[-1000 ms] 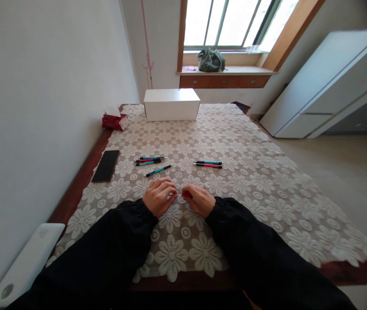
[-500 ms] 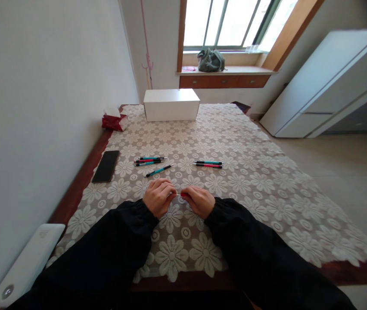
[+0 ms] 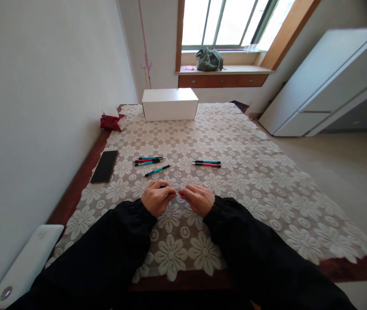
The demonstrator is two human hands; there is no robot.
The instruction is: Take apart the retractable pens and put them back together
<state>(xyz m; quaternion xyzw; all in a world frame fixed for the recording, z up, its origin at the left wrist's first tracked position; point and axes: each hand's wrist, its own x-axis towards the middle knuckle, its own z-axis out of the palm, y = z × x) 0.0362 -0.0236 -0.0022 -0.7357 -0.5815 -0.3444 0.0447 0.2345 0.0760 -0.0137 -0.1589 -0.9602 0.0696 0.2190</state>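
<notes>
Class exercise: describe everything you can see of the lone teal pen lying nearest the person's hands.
The lone teal pen is slim, with a teal barrel, dark grip end and silvery tip. It lies flat and slanted on the lace tablecloth, apart from the group of pens behind it. Nothing else touches it; the left hand is just in front of it.

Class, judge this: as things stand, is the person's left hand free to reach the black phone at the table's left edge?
Probably not: the left hand is pinching a pen part with the right hand; otherwise only bare cloth lies before the phone.
</notes>
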